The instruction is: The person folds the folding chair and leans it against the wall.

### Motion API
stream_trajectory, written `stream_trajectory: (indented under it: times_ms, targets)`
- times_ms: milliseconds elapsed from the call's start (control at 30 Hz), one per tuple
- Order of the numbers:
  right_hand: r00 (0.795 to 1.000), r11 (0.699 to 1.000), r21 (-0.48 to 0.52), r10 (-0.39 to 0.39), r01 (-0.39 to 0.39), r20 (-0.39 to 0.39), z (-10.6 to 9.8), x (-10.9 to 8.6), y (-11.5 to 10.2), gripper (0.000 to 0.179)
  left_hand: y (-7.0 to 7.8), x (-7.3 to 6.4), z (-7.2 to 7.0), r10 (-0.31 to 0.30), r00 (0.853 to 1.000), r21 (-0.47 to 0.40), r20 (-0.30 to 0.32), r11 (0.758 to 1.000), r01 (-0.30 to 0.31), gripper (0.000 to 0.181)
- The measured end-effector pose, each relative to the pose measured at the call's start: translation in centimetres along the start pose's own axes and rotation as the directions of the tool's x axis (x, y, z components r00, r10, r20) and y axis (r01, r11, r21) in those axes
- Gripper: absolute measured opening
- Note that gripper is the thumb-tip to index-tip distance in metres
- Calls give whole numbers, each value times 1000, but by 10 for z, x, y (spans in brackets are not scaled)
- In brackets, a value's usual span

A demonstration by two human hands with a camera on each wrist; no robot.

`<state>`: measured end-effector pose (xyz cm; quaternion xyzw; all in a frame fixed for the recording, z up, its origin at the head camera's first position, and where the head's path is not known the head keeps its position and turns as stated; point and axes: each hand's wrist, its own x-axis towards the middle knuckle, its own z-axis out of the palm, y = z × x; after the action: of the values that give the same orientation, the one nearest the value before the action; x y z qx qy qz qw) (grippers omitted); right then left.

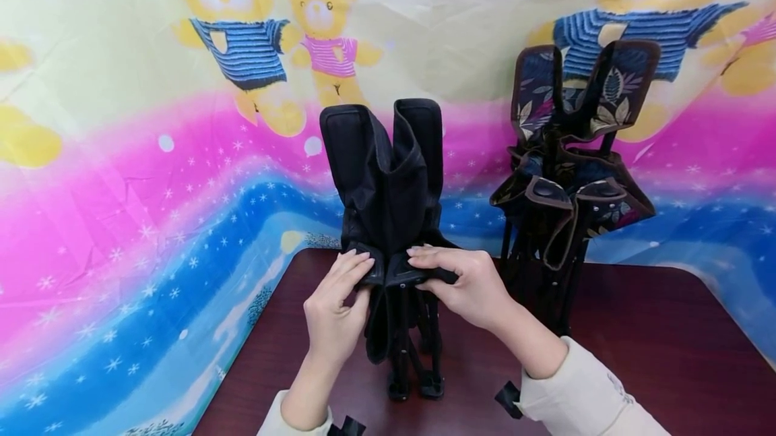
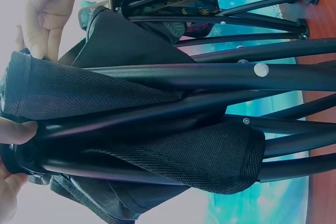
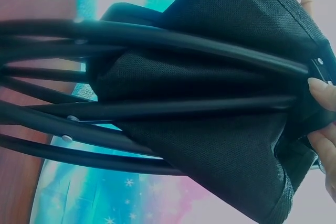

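A black folding chair (image 1: pixel 394 193), folded up, stands on the table with its fabric seat sagging between the legs. My left hand (image 1: pixel 336 308) pinches the left front corner of its seat, fingers on top and thumb beneath. On the other front corner, my right hand (image 1: pixel 473 284) does likewise, thumb under the edge. The two corners lie close together. Dark metal tubes (image 2: pixel 220 77) with silvery rivets run down from the seat in the left wrist view. Black cloth (image 3: pixel 220 150) hangs around the tubes in the right wrist view.
Another folded chair (image 1: pixel 576 153), with dark floral fabric and brown trim, stands to the right, behind my right forearm. Both are on a dark red-brown table (image 1: pixel 655 328). A cloth backdrop (image 1: pixel 200 126) with printed bears hangs behind and along the left edge.
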<state>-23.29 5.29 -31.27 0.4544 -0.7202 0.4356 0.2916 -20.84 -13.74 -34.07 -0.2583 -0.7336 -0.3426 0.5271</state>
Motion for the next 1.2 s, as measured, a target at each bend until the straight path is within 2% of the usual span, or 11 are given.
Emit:
stream_trajectory:
  times_ms: [267, 500, 800, 1000, 1200]
  targets:
    - [1000, 999, 47, 21, -21, 5, -1, 0, 0, 32, 3, 2, 2, 24, 999, -7, -24, 1000, -24, 28]
    - [998, 996, 71, 58, -58, 5, 0, -1, -1, 33, 4, 1, 2, 26, 1000, 8, -16, 1000, -26, 28]
    - [998, 996, 78, 54, -52, -24, 4, -4, -1, 33, 5, 0, 1, 59, 998, 53, -27, 997, -58, 28]
    - [997, 998, 54, 22, -18, -71, 7, -8, -2, 32, 3, 0, -2, 62, 998, 94, -4, 994, -61, 27]
    - [997, 1000, 30, 0, 2, -81, 8, -10, -1, 33, 1, -1, -5, 40, 999, 89, 37, 995, -43, 28]
